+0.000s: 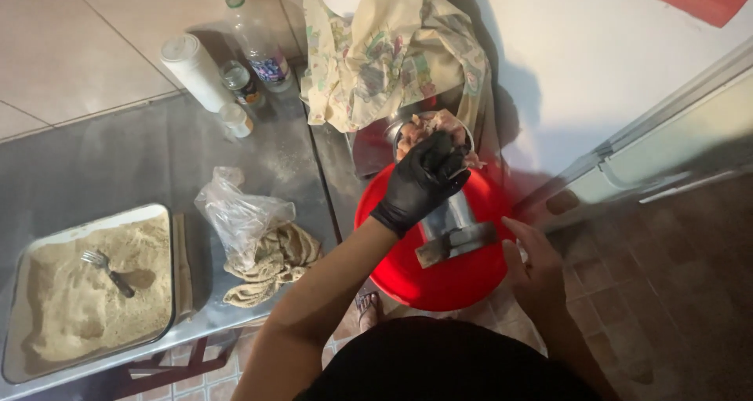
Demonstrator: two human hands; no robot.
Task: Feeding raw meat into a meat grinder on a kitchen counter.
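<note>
From the head view we look down on our two hands at a metal meat grinder [449,213]. Our left hand [423,183] wears a black glove. It sits on top of the grinder's round bowl [464,134], which is full of pink raw meat [427,125]. The fingers curl down into the meat, so this grip is pressing on the meat — we cannot see if it holds a piece or only pushes.

Our right hand [532,258] is bare. It is low and to the right, just beside the grinder and the rim of the red basin [439,283]. The fingers look bent, as if around a handle, but the handle is hidden, so we cannot tell if this grip is closed on something.

To do this well, we think we should push the meat down gently, a little at a time, and keep our fingertips high and away from the hole in the middle. The basin sits right under the grinder, and it should be there to catch what falls.

The meat lies right under the gloved grip, touching it. It is up and to the left of the bare hand, with the grinder body in between.

On the counter [102,158] to the left we see a tray of crumbs [141,244] with a fork [107,271] in it, a plastic bag [243,216] on a cloth, and some bottles [255,44].
</note>
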